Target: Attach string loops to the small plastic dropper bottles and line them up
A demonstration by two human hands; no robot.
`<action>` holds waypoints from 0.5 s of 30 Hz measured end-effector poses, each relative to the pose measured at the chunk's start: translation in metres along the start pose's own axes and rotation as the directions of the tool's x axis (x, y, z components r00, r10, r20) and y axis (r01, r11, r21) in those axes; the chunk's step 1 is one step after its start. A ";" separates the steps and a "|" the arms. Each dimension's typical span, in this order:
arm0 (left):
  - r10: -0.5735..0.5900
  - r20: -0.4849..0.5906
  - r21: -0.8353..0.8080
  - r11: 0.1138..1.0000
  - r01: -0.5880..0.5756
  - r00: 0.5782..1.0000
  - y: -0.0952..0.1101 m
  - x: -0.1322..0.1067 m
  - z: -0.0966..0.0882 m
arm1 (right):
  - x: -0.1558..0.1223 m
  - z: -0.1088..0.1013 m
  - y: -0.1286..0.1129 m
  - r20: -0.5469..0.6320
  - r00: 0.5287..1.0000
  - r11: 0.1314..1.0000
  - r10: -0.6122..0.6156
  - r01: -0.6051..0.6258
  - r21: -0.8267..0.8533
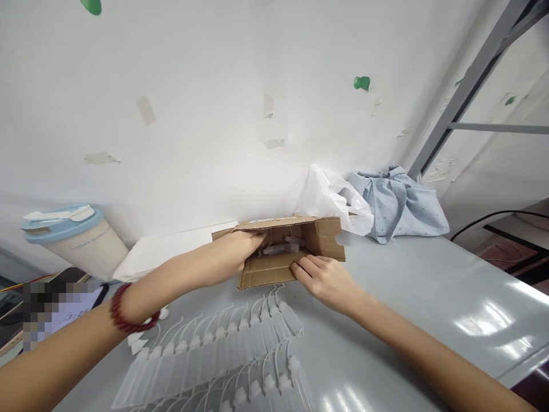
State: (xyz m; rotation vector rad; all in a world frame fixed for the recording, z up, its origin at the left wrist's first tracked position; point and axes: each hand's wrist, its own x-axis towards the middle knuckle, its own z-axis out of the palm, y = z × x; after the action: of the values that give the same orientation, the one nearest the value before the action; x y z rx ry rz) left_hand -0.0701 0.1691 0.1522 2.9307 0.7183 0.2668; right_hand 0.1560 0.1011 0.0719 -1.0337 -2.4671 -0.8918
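A small open cardboard box stands on the grey table, with clear plastic pieces inside it. My left hand, with a red bead bracelet at the wrist, reaches into the box; its fingertips are hidden inside. My right hand presses its curled fingers on the box's front flap. Rows of small clear dropper bottles with long thin tips lie on the table just in front of the box.
A lidded blue and cream cup stands at the left by a white sheet. A white plastic bag and a light blue cloth bundle sit against the wall. A grey metal frame rises at right.
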 end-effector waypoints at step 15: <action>-0.510 -0.231 -0.220 0.857 0.466 0.828 0.012 -0.132 0.011 | 0.046 0.011 0.049 0.035 0.998 0.998 0.062 -0.061 -0.024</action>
State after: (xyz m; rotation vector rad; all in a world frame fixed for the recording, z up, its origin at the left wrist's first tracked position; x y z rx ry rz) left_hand -0.1780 0.0964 0.1245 2.4674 1.3880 0.6585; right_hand 0.1593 0.1595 0.1077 -1.1357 -2.4451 -0.8924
